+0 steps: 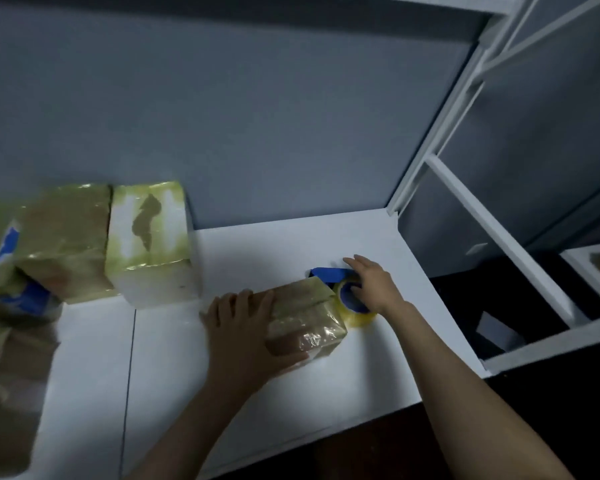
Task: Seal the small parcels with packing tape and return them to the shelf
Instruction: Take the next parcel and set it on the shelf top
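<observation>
I read this as the taping step on one parcel. My left grip (243, 327) is clasped on the small brown parcel wrapped in glossy clear tape (309, 313). Its fingers lie over the top at the left end and its thumb runs along the near face, pinning the parcel to the white tabletop (291, 393) near the middle.

My right grip (374, 282) is grasping the roll of yellowish clear packing tape with a blue core (355, 306). Some fingers are hooked into the core, and the roll stands touching the parcel's right end. A flat blue piece (329, 273) lies just beyond the roll; I cannot tell what it is.

To the far left, a white box banded in greenish tape (153, 244) stands beside blurred brown taped parcels (63, 244). The white shelf frame (499, 237) rises on the right.

Next I would pull the tape across the parcel's right end. That calls for holding the parcel firmly, keeping the strip taut, and pressing it flat so it does not wrinkle. The parcel goes to the shelf only after that.
</observation>
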